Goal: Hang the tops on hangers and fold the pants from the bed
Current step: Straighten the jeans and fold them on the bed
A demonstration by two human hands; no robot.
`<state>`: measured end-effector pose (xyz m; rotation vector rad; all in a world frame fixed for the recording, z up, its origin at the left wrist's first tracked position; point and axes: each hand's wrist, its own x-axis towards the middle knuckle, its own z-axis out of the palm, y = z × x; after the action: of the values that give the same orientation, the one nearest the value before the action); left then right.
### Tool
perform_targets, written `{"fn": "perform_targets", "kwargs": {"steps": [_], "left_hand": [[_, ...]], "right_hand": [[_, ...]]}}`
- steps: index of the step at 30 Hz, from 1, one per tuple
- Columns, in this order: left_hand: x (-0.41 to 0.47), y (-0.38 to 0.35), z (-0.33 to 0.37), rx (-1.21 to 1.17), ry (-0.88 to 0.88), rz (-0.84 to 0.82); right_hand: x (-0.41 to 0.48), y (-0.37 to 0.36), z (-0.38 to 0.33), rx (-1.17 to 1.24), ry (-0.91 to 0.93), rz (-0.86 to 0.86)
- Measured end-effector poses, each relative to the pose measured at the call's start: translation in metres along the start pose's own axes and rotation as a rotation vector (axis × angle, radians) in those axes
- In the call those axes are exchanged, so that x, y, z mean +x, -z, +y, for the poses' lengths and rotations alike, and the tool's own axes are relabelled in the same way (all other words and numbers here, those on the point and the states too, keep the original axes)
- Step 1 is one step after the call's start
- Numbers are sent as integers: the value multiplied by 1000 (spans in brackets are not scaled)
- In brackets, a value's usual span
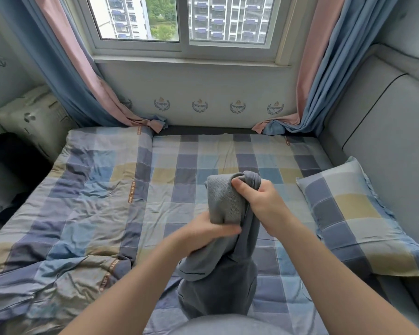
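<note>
Mid-step, handling a single grey garment [224, 201], lifted off the bed [179, 165] and held up over its near-middle, lower end drooping toward the near edge. Right hand [259, 201] was clenched round the bunched top of it, thumb pressed on the fabric. Left hand [203, 234] gripped it just below, fingers wrapped under the fold. Couldn't tell top or pants: too wadded up, only one hem edge showed. My read is this was the sort/straighten stage, with neither hanging nor folding started. Next move needs a shake-out to find the waistband or collar, hands spread apart to open it flat. If it's pants, lay them on the bare sheet between the duvet [70, 201] and pillow [353, 213] and fold. If it's a top, a hanger is needed, and none was in view. Dark cloth [10, 153] sat at the left edge, identity unclear.
</note>
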<state>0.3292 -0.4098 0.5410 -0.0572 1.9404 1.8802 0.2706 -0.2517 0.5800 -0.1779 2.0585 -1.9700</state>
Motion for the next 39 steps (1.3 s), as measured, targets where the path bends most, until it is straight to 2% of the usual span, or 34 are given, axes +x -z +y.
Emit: {"fn": "perform_targets", "kwargs": {"steps": [2,5,12,17,19,23,29,34,39], "left_hand": [[3,-4,-14,49,-7,24],[6,-2,-20,52,-32,171],[5,10,15,15,-91,325],[5,7,47,-201,-126,411],[4,5,61,-282,-133,441],[2,8,83,-414,-116,440],[2,20,90,-477,-104,478],[-1,37,79,-546,9,409],[2,42,49,-495,99,307]], "right_hand": [[1,0,-3,-34,1,-3],[2,3,-3,-38,-10,-9],[2,22,2,-129,-123,-121],[-13,16,19,-59,-142,-205],[-21,5,36,-130,-153,-237],[-20,-9,72,-282,-123,-145],[-6,2,98,-386,-239,-87],[-5,11,78,-169,-220,37],[-3,13,47,-7,-197,120]]}}
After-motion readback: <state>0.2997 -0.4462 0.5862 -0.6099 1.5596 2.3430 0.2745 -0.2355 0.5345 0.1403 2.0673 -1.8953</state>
